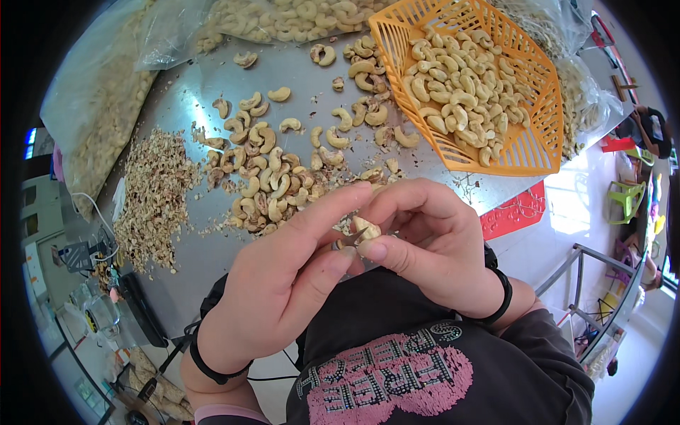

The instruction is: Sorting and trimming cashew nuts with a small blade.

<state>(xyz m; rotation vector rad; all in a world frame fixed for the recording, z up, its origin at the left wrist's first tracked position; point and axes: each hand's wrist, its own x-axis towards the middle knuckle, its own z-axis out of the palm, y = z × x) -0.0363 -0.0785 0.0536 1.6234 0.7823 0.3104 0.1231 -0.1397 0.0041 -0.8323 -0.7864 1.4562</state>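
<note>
Pinched between the thumb and fingers of my right hand (435,237) is a pale cashew nut (366,228). My left hand (287,273) is closed around a small pointed blade (353,237), and the blade's tip touches the nut. Its handle is hidden by my fingers. Both hands meet over the near edge of a metal table (205,78). Just beyond them lies a loose heap of cashews (273,184), some with brown skin patches. A few more cashews (365,67) are scattered farther back.
An orange slatted basket (545,152) of peeled cashews stands at the back right. Skin crumbs (152,205) are piled at the left. Clear plastic bags of nuts (106,106) line the left and far sides. A red stool (513,212) is beyond the table's right edge.
</note>
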